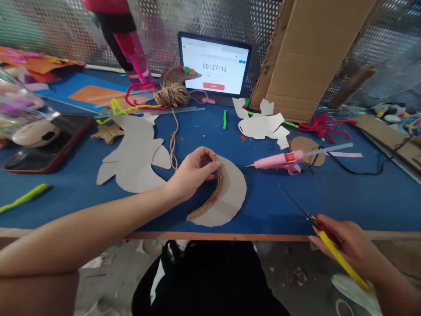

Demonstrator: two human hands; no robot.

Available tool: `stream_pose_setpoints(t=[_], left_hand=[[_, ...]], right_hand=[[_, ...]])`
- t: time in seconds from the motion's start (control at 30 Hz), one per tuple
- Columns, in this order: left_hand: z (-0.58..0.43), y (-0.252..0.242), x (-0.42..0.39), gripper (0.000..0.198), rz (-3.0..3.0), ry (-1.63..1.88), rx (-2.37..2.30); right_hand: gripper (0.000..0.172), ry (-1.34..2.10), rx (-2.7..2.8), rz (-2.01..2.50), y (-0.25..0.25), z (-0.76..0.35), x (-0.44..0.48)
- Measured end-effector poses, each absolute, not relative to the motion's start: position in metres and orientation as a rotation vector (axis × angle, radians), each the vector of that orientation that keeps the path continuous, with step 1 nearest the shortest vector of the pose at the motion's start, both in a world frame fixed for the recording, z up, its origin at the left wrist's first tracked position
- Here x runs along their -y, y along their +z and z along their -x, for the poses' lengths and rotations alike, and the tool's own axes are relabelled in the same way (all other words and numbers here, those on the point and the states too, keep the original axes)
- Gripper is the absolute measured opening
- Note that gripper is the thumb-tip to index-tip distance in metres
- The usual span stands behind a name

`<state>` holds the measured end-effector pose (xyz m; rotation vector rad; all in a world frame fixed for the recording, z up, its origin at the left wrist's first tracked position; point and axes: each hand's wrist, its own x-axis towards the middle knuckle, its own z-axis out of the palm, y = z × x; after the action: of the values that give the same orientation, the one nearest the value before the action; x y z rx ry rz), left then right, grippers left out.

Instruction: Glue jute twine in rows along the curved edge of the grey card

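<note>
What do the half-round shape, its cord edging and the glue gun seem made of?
The half-round shape looks like grey card: matt, flat, cut edge. The cord is probably jute twine: brown, rough, fibrous rows. The glue gun seems pink plastic: smooth, slightly glossy.

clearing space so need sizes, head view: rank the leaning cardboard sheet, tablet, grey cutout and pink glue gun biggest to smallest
1. leaning cardboard sheet
2 or 3. grey cutout and tablet: they look alike, and the tablet stands farther back, so no ranking between them
4. pink glue gun
</note>
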<state>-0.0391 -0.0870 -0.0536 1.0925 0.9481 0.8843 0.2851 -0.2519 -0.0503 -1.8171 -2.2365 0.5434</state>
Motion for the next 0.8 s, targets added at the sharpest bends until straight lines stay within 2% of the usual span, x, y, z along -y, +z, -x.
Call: stream_pose_setpoints(t=[0.2, 0.3, 0.43, 0.53, 0.63, 0.8], left_hand=[[0.052, -0.058, 0.084, 0.036, -1.461, 0.995, -1.043], [0.068, -0.048, 0.088, 0.026, -1.813, 1.039, -1.047], [0.095, -0.033, 0.103, 0.020, -2.424, 0.830, -0.978], [0.110, -0.036, 0.118, 0.033, -2.772, 0.497, -0.735], [0.116, -0.049, 0.126, 0.054, -3.013, 0.376, -0.644], [0.111, -0.064, 0.126, 0.054, -3.092, 0.373, -0.613]], right_hand=[[0.034, 0.293, 2.241, 2.093, -0.046, -0.318, 0.264], [0.049, 0.103, 2.127, 2.289, -0.045, -0.333, 0.264], [0.054, -0.010, 1.984, 2.610, -0.042, -0.349, 0.261], [0.054, 0.077, 1.887, 2.759, -0.039, -0.358, 0.255], [0.058, 0.082, 1.840, 2.823, -0.037, -0.365, 0.248], [0.060, -0.147, 1.789, 2.865, -0.045, -0.376, 0.236]])
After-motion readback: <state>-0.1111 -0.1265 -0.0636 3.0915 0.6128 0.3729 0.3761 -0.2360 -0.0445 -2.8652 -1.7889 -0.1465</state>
